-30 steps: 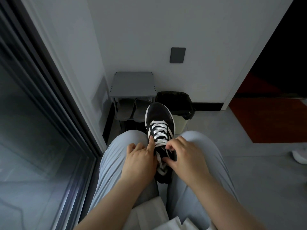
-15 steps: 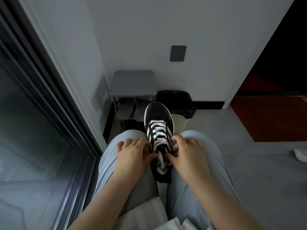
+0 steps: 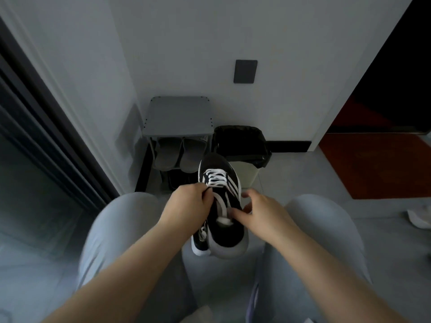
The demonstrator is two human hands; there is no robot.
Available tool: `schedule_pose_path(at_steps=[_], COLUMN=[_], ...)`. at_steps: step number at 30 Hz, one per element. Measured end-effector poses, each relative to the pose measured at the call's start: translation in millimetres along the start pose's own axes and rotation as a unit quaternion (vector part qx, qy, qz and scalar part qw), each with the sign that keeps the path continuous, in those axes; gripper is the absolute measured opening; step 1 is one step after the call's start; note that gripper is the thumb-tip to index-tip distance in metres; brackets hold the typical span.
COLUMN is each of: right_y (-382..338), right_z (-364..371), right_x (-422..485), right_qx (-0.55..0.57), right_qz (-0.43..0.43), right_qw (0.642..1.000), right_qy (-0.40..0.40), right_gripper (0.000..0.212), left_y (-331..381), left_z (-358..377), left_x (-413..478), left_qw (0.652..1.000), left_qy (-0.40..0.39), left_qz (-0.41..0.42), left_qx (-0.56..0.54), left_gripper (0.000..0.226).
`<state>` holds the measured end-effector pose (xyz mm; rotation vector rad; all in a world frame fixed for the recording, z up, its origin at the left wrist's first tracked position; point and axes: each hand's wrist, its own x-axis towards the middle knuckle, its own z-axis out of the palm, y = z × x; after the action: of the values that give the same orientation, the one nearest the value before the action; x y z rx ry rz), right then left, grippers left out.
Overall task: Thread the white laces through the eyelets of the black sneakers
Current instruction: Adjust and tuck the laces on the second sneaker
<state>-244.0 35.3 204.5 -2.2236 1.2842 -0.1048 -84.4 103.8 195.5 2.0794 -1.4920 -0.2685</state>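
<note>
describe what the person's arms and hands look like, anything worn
The left hand and right hand are bare: no gloves, rings, watch or bands visible. The forearms are bare too, with no sleeves in view.

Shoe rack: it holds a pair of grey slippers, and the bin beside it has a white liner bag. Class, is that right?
No: the head view shows the bin has a black liner bag, not white. The shoe rack does hold grey slippers.

Blurred by motion: right hand (image 3: 264,216), sneaker (image 3: 215,163) tongue. Hidden behind left hand (image 3: 186,203): upper eyelets. Cut off at right edge: white thing (image 3: 419,217) on floor.
</note>
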Motion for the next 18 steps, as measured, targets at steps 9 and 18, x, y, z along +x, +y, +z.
schedule_pose_path(at_steps=[9,18], right_y=[35,144], right_z=[51,178], right_x=[82,132], right_qx=[0.211,0.046], right_qz=[0.165,0.303], right_qw=[0.953,0.935], right_qy=[-0.14,-0.181], right_gripper=[0.021,0.033], left_y=[-39,-87], left_z=[96,242], left_x=[68,52], left_qw=[0.98,0.918], left_qy=[-0.166,-0.3], left_qz=[-0.106,-0.239], left_qx=[-0.022,-0.102], left_gripper=[0.028,0.018])
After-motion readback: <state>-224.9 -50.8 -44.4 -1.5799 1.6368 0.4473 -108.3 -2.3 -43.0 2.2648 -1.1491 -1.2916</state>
